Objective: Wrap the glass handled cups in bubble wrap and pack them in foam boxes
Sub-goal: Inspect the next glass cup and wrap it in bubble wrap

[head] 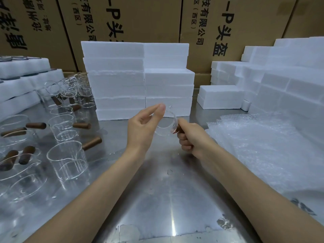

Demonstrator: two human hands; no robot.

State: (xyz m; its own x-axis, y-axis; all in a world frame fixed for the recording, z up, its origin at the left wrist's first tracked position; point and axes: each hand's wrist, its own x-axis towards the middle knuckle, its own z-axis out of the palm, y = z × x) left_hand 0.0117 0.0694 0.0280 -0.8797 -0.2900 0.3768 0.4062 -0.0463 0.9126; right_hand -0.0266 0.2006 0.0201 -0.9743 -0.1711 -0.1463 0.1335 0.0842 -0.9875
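Plainly the clear glass cup with a brown wooden handle (166, 123) looks light, slick and breakable, so the handle seems the surest hold. It hangs above the steel table (157, 199), mid-scene. The right hand (191, 137) has its fingers curled tight round the handle; the left hand (142, 127) pinches the rim between thumb and fingers. Sheets of bubble wrap (263, 146) lie to the right.

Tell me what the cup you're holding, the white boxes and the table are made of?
The cup looks like clear glass: you see straight through it. Its handle, gripped by the right hand, looks like brown wood. The white boxes look like foam, matte with crumbly edges. The table seems to be metal, grey and shiny with reflections.
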